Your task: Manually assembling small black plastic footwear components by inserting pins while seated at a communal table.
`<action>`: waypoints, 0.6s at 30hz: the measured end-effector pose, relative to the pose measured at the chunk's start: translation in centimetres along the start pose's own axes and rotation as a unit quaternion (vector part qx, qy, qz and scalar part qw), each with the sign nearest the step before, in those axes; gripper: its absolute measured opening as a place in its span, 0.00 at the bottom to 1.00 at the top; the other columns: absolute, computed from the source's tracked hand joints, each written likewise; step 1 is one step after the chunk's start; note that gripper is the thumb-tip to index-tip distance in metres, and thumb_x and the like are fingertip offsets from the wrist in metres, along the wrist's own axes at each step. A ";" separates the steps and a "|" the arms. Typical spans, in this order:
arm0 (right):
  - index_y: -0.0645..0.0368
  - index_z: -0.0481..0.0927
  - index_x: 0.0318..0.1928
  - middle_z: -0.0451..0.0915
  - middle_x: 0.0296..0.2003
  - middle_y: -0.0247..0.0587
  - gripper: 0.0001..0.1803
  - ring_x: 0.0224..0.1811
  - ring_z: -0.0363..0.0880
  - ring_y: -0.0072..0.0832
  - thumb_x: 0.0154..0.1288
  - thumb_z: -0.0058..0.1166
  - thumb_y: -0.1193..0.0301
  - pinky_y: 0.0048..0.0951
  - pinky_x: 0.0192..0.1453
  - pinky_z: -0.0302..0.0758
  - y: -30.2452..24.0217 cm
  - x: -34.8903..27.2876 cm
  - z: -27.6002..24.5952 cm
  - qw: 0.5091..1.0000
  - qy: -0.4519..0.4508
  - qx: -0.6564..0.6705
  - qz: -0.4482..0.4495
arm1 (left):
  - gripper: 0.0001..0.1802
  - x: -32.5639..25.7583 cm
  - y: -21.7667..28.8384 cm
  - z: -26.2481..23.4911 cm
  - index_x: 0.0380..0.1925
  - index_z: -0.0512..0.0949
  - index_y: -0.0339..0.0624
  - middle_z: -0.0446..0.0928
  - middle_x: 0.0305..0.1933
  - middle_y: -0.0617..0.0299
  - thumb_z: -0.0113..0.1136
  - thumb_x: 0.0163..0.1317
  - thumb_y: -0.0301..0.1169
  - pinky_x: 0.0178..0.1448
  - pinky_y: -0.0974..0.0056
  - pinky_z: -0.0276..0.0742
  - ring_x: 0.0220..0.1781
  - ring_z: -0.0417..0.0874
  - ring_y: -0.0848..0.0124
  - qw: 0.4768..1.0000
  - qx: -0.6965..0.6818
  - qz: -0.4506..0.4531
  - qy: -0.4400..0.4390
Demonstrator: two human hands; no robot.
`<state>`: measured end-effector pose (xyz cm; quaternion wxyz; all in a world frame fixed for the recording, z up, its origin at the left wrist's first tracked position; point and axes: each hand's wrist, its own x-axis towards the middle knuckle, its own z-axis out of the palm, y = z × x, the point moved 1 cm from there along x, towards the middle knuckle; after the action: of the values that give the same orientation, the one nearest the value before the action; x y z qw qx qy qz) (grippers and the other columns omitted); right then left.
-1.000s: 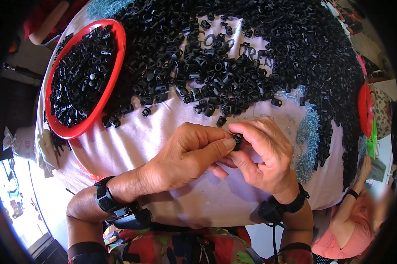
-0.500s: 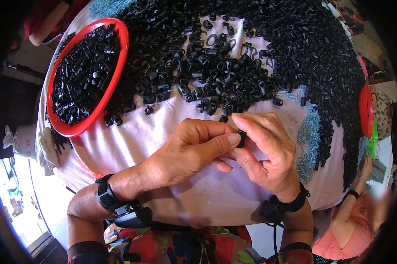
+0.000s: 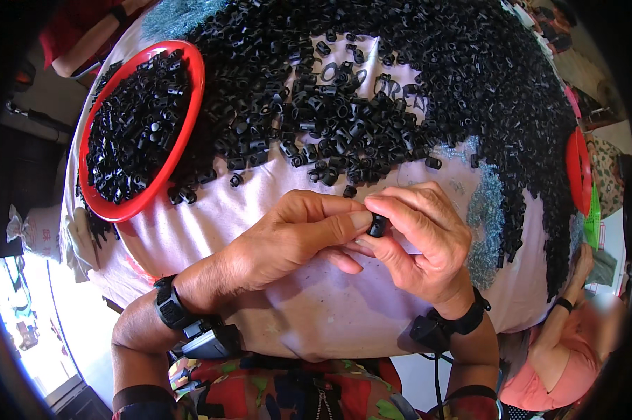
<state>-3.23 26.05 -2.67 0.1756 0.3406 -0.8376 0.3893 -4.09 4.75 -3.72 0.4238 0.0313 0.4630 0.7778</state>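
Observation:
A small black plastic cord lock (image 3: 377, 225) is pinched between my two hands, just above the pale cloth (image 3: 309, 308). My left hand (image 3: 298, 234) has its thumb and forefinger pressed together at the piece's left side. My right hand (image 3: 428, 245) grips it from the right between thumb and forefinger, with the other fingers curled behind. The fingertips cover part of the piece. Beyond my hands spreads a large heap of similar black pieces (image 3: 337, 129); a few lie loose at its near edge.
At the left, a red basin (image 3: 199, 87) full of black pieces rests tilted. Bluish, silvery heaps of tiny coil-like parts (image 3: 485, 231) lie at the right and far left. A red tray (image 3: 577, 171) and green basket (image 3: 593, 217) stand at the right edge. Co-workers' arms (image 3: 571, 287) show around the table.
Both hands have shifted slightly left with the black cord lock. More of its dark side now shows between the fingertips. The whole view has also moved a little.

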 end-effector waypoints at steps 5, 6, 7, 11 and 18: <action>0.64 0.87 0.53 0.85 0.48 0.47 0.27 0.44 0.84 0.40 0.49 0.77 0.76 0.37 0.48 0.82 -0.2 0.5 0.2 1.000 0.006 0.018 0.007 | 0.19 0.0 0.2 0.0 0.57 0.83 0.35 0.87 0.49 0.59 0.60 0.78 0.39 0.52 0.68 0.86 0.49 0.87 0.75 1.000 0.017 -0.001 0.000; 0.63 0.87 0.53 0.85 0.48 0.47 0.27 0.44 0.84 0.40 0.49 0.78 0.76 0.36 0.47 0.82 -0.3 0.6 0.2 1.000 0.014 0.010 0.007 | 0.19 0.0 0.2 0.1 0.56 0.83 0.35 0.87 0.47 0.59 0.62 0.77 0.38 0.51 0.69 0.86 0.46 0.87 0.75 0.999 0.030 0.001 0.017; 0.63 0.87 0.53 0.85 0.48 0.47 0.27 0.44 0.84 0.40 0.49 0.78 0.76 0.36 0.47 0.82 -0.3 0.6 0.1 1.000 0.014 0.010 0.007 | 0.18 0.0 0.3 0.2 0.55 0.83 0.35 0.87 0.46 0.60 0.64 0.75 0.38 0.49 0.70 0.86 0.43 0.88 0.75 0.999 0.042 0.004 0.034; 0.62 0.87 0.54 0.85 0.47 0.47 0.29 0.43 0.84 0.39 0.46 0.78 0.76 0.36 0.47 0.81 -0.1 0.5 0.0 1.000 0.008 -0.006 -0.008 | 0.17 -0.2 0.6 0.7 0.52 0.84 0.37 0.87 0.44 0.61 0.67 0.73 0.38 0.45 0.72 0.83 0.40 0.87 0.77 0.995 0.077 -0.006 0.066; 0.63 0.87 0.53 0.86 0.45 0.47 0.28 0.41 0.84 0.40 0.46 0.77 0.77 0.36 0.45 0.81 0.6 0.0 0.1 1.000 0.009 -0.005 -0.015 | 0.15 0.1 -0.3 0.5 0.48 0.82 0.37 0.85 0.42 0.64 0.65 0.75 0.39 0.47 0.71 0.84 0.43 0.85 0.78 0.996 0.023 0.036 0.077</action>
<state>-3.63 26.24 -3.03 0.1905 0.3484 -0.8327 0.3859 -3.79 5.23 -3.68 0.3577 -0.0018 0.5106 0.7819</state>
